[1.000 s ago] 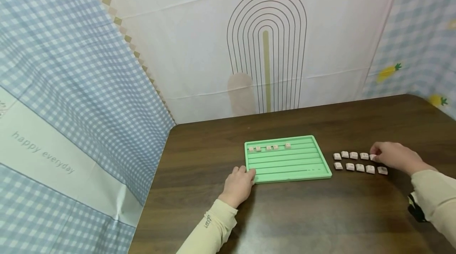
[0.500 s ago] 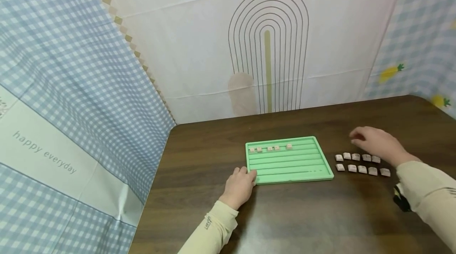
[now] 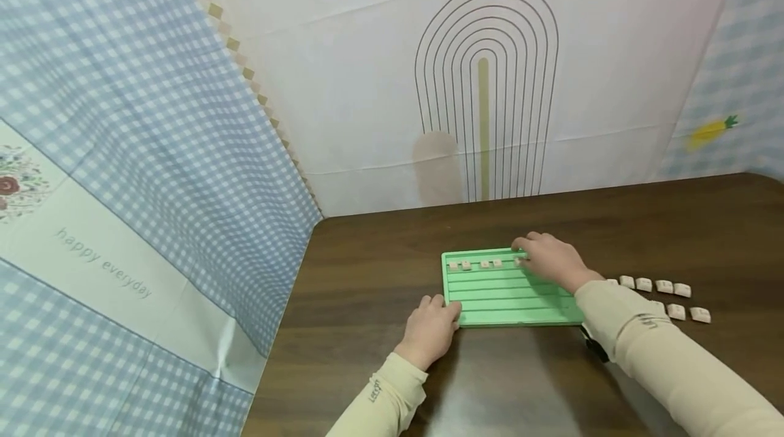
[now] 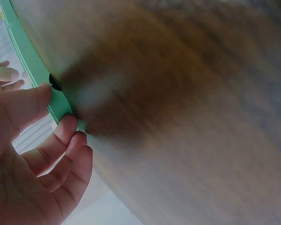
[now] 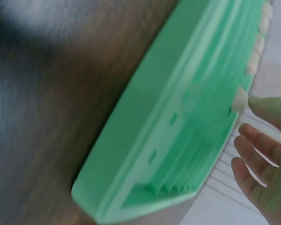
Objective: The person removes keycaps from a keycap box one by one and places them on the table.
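A green ridged tray (image 3: 502, 294) lies on the table, with several small white keycaps (image 3: 466, 265) in a row along its back groove. My left hand (image 3: 429, 328) holds the tray's near left corner; in the left wrist view its thumb (image 4: 43, 96) and fingers meet the green edge from two sides. My right hand (image 3: 554, 260) is over the tray's back right part, at the last keycap (image 5: 240, 100) of the row. In the right wrist view the thumb tip touches or nearly touches that keycap, and the other fingers are spread loosely behind the back rim.
Right of the tray, more loose keycaps (image 3: 664, 286) lie in two rows on the dark wooden table (image 3: 367, 253), partly covered by the right sleeve (image 3: 649, 335). A patterned white cloth (image 3: 355, 117) hangs behind the table, and a blue checked curtain (image 3: 202, 151) hangs at the left.
My right hand has left the loose keycaps, empty as far as visible, and moved left over the tray to the row's last keycap. My left hand stays at the corner. The view has shifted slightly.
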Motion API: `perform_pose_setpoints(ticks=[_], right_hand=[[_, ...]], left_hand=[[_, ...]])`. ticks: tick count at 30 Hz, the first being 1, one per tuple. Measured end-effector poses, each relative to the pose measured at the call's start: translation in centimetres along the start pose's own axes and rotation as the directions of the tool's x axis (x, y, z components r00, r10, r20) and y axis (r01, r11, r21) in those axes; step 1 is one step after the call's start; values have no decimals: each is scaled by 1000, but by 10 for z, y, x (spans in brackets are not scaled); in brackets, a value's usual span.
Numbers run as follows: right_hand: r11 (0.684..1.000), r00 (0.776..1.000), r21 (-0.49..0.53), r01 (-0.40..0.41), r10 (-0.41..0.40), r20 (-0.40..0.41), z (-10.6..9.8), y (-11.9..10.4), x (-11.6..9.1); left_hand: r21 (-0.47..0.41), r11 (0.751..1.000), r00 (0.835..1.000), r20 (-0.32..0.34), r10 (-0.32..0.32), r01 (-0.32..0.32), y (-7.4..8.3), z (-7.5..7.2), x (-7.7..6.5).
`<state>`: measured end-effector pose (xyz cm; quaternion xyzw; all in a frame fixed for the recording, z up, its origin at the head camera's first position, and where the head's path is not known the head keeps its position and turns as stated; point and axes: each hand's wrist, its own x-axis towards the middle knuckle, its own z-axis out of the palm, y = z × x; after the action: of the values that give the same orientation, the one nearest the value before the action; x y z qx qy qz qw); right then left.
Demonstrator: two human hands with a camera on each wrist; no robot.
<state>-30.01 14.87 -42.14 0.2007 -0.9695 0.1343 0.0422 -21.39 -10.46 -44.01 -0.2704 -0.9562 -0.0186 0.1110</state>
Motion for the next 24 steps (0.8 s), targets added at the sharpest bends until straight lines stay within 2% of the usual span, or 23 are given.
perform_pose_setpoints(ticks=[9,19,24], right_hand=[[995,999,-99,27,-31,-39,11,-2,3],[997,998,-74,25,-30,-63,13,-1,3],[999,996,-32,20,-22,-81,2,-6,-1]], left_hand=[[2,1000,1000,-27,6,-6,1,4,2],[-14,1000,1000,14,-9,9,2,1,1],[-8,1000,1000,19,-5,6,1,1,2]])
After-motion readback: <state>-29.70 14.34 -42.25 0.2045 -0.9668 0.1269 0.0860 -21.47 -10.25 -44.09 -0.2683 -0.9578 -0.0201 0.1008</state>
